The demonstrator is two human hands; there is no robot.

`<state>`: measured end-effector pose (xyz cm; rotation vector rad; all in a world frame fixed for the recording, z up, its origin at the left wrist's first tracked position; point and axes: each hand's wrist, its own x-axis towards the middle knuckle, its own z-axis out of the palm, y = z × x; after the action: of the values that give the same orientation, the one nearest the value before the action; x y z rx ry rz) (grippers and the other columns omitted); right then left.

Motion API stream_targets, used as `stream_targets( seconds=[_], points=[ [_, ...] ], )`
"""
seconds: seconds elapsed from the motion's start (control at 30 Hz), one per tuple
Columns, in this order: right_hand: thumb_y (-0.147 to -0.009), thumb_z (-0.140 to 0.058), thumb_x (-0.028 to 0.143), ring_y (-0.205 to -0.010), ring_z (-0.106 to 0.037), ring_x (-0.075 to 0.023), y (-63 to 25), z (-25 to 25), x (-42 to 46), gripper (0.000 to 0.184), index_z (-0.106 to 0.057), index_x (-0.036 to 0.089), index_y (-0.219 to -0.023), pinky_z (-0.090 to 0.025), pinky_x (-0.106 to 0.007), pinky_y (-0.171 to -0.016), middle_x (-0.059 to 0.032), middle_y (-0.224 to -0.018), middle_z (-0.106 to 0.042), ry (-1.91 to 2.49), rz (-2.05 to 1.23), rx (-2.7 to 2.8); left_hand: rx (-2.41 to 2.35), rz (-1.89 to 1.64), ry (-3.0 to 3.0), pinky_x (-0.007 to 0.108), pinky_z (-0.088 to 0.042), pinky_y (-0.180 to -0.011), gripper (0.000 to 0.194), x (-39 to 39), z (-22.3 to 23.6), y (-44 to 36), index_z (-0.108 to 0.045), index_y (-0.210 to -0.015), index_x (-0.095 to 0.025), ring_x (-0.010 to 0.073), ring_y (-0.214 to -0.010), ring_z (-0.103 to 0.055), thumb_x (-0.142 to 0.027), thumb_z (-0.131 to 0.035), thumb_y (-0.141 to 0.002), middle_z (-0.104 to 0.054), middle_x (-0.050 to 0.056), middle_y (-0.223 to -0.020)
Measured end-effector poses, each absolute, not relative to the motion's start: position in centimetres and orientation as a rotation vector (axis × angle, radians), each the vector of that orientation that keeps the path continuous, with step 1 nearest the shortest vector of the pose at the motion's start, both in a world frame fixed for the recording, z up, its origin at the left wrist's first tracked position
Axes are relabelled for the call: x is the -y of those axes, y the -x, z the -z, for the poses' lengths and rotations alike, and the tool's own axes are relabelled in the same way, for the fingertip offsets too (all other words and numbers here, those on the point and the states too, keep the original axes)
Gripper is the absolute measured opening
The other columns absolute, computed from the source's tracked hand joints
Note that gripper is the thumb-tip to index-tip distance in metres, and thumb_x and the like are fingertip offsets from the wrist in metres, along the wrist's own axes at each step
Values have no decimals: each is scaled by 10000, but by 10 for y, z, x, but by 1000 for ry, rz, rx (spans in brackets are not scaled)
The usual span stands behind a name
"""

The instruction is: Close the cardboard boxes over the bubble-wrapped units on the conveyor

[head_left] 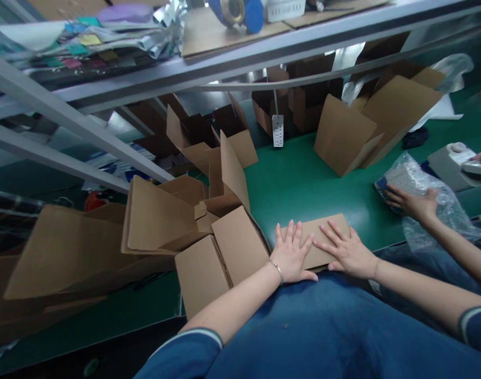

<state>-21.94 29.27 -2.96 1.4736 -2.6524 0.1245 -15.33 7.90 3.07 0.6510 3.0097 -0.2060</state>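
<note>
While green table bears load, flat cardboard piece lies at near edge against my lap. My left hand, right hand both spread open, palms pressing, gripping nothing. Best: even downward pressure, fingers flat. Co-worker's hand on bubble wrap, apart.

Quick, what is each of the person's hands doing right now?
Left hand: open, pressed flat on the flat cardboard piece.
Right hand: open, flat on the same cardboard.
</note>
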Motion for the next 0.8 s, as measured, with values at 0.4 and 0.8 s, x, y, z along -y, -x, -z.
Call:
stream_targets(
  seconds=[0.4, 0.8],
  points=[
    [-819, -351, 523, -1255, -308, -340, 237, 46, -282, 590, -74, 520, -1339, -178, -695, -948, -6, -1391, -326, -1446, -453, 2599, -3080, 93, -459, 653, -28, -1025, 789, -86, -25, 131, -183, -1398, -281, 310, -1345, 46, -734, -95, -758, -60, 78, -1475],
    [-832, -447, 515, -1194, -400, -296, 258, -113, -8, 655, -253, 201, -1373, -349, -468, -976, -153, -1340, -372, -1227, -1261, 2637, -3405, -293, 2021, 380, -366, -995, 685, 146, -149, 2, -267, -1281, -17, 264, -1165, -433, -516, -399, -829, -432, 221, -1238]
  ],
)
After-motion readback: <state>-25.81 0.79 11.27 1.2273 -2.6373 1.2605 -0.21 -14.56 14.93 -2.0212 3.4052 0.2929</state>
